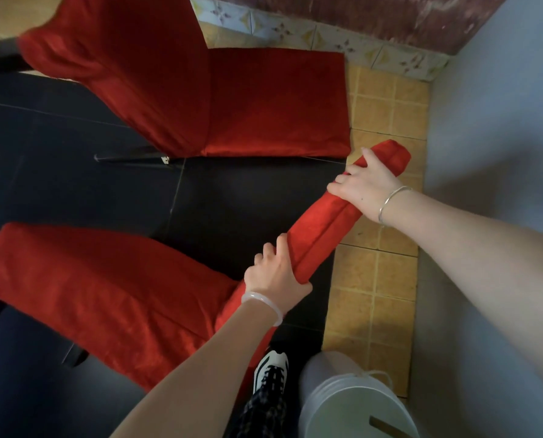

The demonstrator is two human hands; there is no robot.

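Observation:
A red chair cover (323,226) stretches over the top of a chair back, running from lower left to upper right. My left hand (276,273) grips its lower part, fingers curled round the edge. My right hand (363,184) grips it further up, near the rounded top end. The red seat (105,295) of the same chair spreads out at the lower left.
A second red-covered chair (232,99) stands ahead, its seat toward the yellow tiled floor (387,121). Black floor tiles (232,200) lie between the chairs. A pale wall (500,105) closes the right side. My shoe (271,368) and a white bucket (352,403) are below.

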